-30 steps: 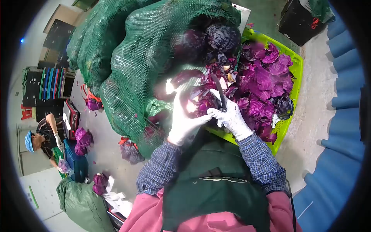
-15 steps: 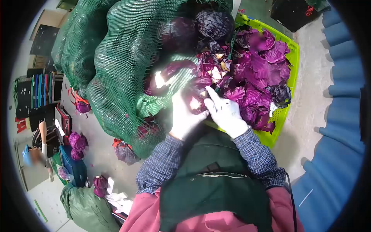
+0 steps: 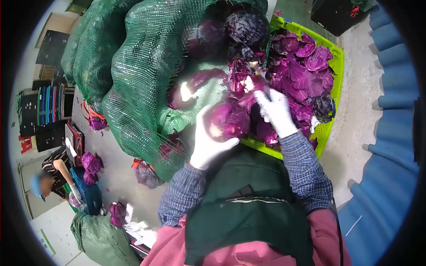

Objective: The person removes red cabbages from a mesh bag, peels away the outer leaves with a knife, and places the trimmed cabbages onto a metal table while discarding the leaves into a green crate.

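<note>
My left hand, in a white glove, is wrapped round a red cabbage with its pale cut stem facing down and left. A purple outer leaf reaches from the cabbage toward my right hand, also gloved, whose fingers are closed on its end. Behind the hands an open green mesh sack holds several dark cabbages. Under and beyond my right hand, a lime-green crate is heaped with loose purple leaves.
Loose cabbages and a red-tied bag lie on the grey surface at left. A co-worker in a blue cap handles a cabbage there. Blue draped cloth runs along the right, and a black box stands top right.
My right hand has moved right and up from the cabbage, drawing a leaf outward. The cabbage has turned in my left hand. The co-worker has leaned down toward a cabbage.
</note>
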Action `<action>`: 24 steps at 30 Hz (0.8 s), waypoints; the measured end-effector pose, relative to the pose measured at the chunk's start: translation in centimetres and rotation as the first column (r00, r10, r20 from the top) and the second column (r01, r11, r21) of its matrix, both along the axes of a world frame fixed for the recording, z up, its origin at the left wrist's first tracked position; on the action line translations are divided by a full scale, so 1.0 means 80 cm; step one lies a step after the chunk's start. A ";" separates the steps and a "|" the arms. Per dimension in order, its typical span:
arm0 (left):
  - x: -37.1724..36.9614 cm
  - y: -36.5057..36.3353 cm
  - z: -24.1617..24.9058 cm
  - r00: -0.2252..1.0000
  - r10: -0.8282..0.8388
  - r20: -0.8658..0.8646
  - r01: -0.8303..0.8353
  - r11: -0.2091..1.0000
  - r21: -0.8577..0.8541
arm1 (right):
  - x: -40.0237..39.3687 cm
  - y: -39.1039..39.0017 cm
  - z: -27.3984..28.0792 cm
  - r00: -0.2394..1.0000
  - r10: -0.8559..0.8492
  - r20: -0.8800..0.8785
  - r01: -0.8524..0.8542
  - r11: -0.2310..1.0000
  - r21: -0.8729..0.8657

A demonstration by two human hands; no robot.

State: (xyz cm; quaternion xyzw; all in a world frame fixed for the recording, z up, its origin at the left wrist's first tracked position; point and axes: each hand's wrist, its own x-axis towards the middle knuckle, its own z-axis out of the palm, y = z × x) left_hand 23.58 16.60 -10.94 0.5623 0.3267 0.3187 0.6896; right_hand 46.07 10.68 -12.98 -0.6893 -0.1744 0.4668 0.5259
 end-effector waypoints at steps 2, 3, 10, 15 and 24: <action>0.000 0.005 0.016 0.997 0.023 0.078 -0.020 0.999 -0.036 | 0.037 -0.016 -0.001 0.959 -0.280 -0.045 0.280 0.960 0.003; 0.002 0.011 0.029 0.995 0.024 0.092 -0.020 0.999 -0.040 | 0.064 -0.035 -0.021 0.930 -0.367 -0.004 0.367 0.929 0.042; 0.017 0.024 -0.007 0.985 -0.003 -0.175 0.037 0.981 0.192 | 0.014 -0.046 0.037 0.461 0.373 0.805 -0.091 0.922 -0.375; 0.016 0.028 -0.021 0.897 -0.058 -0.437 0.265 0.864 0.428 | -0.053 -0.029 0.011 0.485 0.337 0.807 -0.444 0.890 -0.105; 0.035 0.033 -0.025 0.845 -0.046 -0.533 0.247 0.918 0.311 | -0.059 -0.042 0.009 0.200 0.329 0.923 -0.463 0.862 -0.207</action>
